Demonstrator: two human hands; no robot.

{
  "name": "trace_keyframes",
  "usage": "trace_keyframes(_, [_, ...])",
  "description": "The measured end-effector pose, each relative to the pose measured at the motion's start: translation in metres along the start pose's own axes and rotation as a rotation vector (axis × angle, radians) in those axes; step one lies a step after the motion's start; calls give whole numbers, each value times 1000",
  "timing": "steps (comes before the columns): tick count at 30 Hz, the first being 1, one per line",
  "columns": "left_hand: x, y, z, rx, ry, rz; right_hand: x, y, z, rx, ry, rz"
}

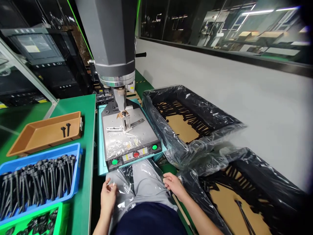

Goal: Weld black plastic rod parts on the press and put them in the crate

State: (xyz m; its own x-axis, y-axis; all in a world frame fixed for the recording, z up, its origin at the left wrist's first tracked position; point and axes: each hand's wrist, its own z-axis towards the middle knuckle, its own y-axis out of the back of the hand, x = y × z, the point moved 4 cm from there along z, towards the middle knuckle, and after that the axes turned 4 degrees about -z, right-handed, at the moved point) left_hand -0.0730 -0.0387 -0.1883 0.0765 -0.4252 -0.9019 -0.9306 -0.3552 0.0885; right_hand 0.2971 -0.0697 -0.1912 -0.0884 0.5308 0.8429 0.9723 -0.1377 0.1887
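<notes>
My left hand (109,193) rests over my left thigh, fingers loosely curled and apart, with nothing visible in it. By my right thigh, my right hand (174,183) is also loosely curled with no object showing between the fingers. Both hands are below the front panel of a press machine (111,36), near its two green buttons (114,162) and red button (136,154). A metal fixture (126,122) stands on the machine's steel plate (139,133), a black round part (124,114) at its top. The metal horn (119,99) comes down just above it.
On the green table (85,130) at left are a brown tray (41,137) with two black bolt-like parts (65,130), a blue bin (78,173) of many such parts and a green bin (64,218) of small black pieces. Plastic-lined crates (207,114) stand at right beside a white wall (220,81).
</notes>
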Motion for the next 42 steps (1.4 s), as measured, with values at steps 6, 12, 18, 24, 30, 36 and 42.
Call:
trace_keyframes(6, [-15, 10, 2, -114, -195, 344, 26, 27, 17, -192, 144, -330])
trace_keyframes(12, [-69, -18, -13, 9, -562, 514, 153, -3, 41, -101, 546, -311])
trace_keyframes(18, [-94, -40, -16, 92, -799, 481, 286, -61, 81, -128, 899, -322])
trace_keyframes(24, [-83, -31, -6, 100, -731, 435, 370, -110, 124, -183, 1061, -482])
trace_keyframes(30, [-83, -32, -1, 107, -658, 330, 394, -139, 149, 87, 980, -622])
trace_keyframes(36, [-78, -36, 2, 134, -599, 257, 392, -128, 135, -128, 1109, -515])
trace_keyframes(42, [-85, -35, -5, 169, -603, 229, 352, -118, 76, -179, 1227, -376])
